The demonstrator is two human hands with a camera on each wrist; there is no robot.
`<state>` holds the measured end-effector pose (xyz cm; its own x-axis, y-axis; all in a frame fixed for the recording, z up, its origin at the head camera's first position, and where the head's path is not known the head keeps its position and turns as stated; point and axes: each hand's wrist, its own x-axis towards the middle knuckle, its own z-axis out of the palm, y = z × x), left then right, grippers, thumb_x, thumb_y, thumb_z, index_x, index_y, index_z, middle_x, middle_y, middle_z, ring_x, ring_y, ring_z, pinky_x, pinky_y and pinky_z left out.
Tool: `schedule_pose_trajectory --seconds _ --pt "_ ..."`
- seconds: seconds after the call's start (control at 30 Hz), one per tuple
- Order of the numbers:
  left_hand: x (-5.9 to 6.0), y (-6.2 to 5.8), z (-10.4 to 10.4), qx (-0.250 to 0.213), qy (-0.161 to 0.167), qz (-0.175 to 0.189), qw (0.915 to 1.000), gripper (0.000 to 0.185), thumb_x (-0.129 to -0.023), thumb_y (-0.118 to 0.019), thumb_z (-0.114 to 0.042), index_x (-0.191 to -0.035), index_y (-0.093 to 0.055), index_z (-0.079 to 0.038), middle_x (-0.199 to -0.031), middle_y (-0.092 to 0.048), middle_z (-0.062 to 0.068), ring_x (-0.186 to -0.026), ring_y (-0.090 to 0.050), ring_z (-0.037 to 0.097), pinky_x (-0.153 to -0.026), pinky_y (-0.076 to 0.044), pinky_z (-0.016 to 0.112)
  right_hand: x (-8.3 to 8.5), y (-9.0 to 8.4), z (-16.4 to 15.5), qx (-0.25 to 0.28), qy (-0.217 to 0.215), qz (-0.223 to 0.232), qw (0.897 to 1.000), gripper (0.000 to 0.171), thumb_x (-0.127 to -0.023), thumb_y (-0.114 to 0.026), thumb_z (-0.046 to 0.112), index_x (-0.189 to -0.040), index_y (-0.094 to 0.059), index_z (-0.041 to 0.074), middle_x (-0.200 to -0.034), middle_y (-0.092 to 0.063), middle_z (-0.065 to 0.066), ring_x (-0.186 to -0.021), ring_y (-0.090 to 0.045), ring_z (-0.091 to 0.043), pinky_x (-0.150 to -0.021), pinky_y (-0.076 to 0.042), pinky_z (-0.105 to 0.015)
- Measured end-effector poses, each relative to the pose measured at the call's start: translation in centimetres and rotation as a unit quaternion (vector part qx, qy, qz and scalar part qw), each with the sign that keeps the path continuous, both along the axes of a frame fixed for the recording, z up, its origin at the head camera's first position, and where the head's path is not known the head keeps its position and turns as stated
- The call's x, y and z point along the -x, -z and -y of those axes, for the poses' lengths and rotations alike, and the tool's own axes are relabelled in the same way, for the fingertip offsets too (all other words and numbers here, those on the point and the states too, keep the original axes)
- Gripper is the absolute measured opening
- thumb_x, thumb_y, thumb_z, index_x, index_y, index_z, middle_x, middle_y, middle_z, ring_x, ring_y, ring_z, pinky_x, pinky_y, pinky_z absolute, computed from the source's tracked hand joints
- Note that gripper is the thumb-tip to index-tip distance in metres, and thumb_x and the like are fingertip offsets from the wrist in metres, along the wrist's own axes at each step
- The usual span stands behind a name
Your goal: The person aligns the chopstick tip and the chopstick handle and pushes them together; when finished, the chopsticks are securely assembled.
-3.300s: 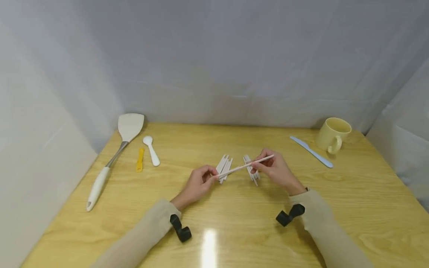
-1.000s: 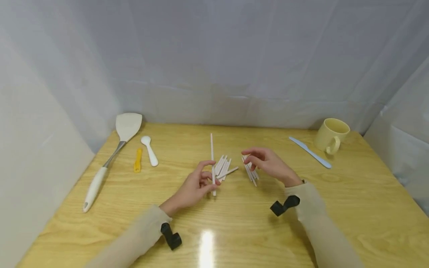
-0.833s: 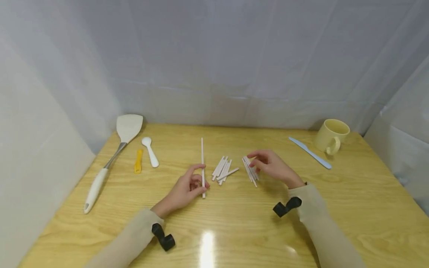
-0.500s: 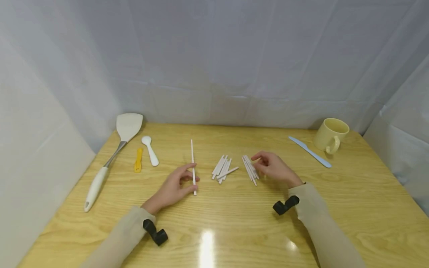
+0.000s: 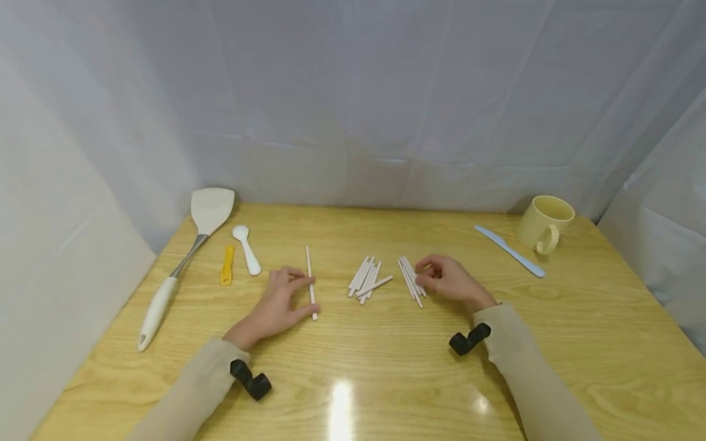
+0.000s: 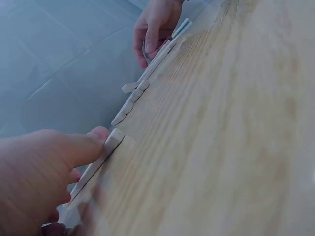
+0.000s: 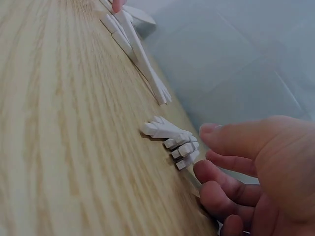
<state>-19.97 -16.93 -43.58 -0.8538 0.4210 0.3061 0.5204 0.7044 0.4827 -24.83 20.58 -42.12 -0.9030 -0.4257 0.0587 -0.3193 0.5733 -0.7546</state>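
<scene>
A: Fingers [image 5: 295, 280] of the left hand [image 5: 276, 303] lie nearly straight along a long white stick [image 5: 311, 282], with the thumb pressed at its near end, and we see the stick lying flat on the wooden table [image 5: 386, 367], pointing away from the person.

B: And the right hand [image 5: 449, 282]?

A: Its fingers are curled at the right-hand bundle of short white sticks [image 5: 410, 280], fingertips at the sticks. From the right wrist view we cannot tell whether they actually pinch one; the sticks lie just ahead of the fingertips [image 7: 206, 172].

B: What sits between the two hands?

A: A second bundle of short sticks [image 5: 366, 278], fanned loosely, just right of the long stick and well left of the right hand.

B: We also note things along the edges.

A: Far left, a spatula [image 5: 187, 245] with a white handle, a white spoon [image 5: 248, 248] and a small yellow tool [image 5: 227, 264] beside it. Far right, a pale blue knife [image 5: 510, 250] near a cream mug [image 5: 543, 223]. Both sleeves are beige.
</scene>
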Motion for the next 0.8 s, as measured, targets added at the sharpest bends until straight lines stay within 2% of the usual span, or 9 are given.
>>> schedule_pose_trajectory --seconds 0.1,0.27,0.5,0.8 --pt "0.3 -0.2 0.6 0.012 0.006 0.001 0.9999 0.056 -0.079 -0.08 -0.031 -0.123 -0.064 -0.002 -0.115 -0.05 0.015 -0.099 -0.037 0.028 -0.079 -0.032 0.034 -0.1 0.0 0.1 -0.007 0.01 0.009 1.0 0.018 -0.088 -0.068 0.012 -0.101 -0.064 0.0 -0.08 -0.062 -0.007 -0.065 -0.052 -0.011 -0.058 -0.043 -0.023" --pt "0.8 -0.7 1.6 0.029 0.02 0.022 0.9991 0.054 -0.079 -0.079 -0.033 -0.125 -0.065 -0.008 -0.105 -0.046 0.011 -0.092 -0.032 0.024 -0.074 -0.026 0.031 -0.3 -0.2 0.4 -0.042 0.03 -0.005 0.999 0.013 -0.087 -0.07 0.017 -0.086 -0.064 0.005 -0.074 -0.059 -0.003 -0.065 -0.05 -0.013 -0.06 -0.042 -0.024" --pt "1.1 -1.5 3.2 0.065 0.013 0.065 0.9957 0.054 -0.08 -0.077 -0.037 -0.128 -0.063 -0.015 -0.092 -0.035 0.006 -0.084 -0.025 0.023 -0.07 -0.02 0.032 -0.3 -0.2 0.5 -0.071 0.04 0.004 0.997 0.017 -0.087 -0.07 0.021 -0.083 -0.065 0.005 -0.071 -0.059 -0.002 -0.063 -0.049 -0.012 -0.06 -0.041 -0.025" --pt "1.4 -1.8 4.6 0.077 0.005 0.05 0.9958 0.051 -0.079 -0.078 -0.038 -0.123 -0.067 -0.015 -0.09 -0.034 0.007 -0.083 -0.026 0.023 -0.07 -0.02 0.032 -0.9 -1.1 1.1 -0.107 0.07 0.024 0.992 0.02 -0.088 -0.066 0.021 -0.083 -0.068 0.002 -0.07 -0.061 -0.003 -0.059 -0.048 -0.012 -0.056 -0.04 -0.026"
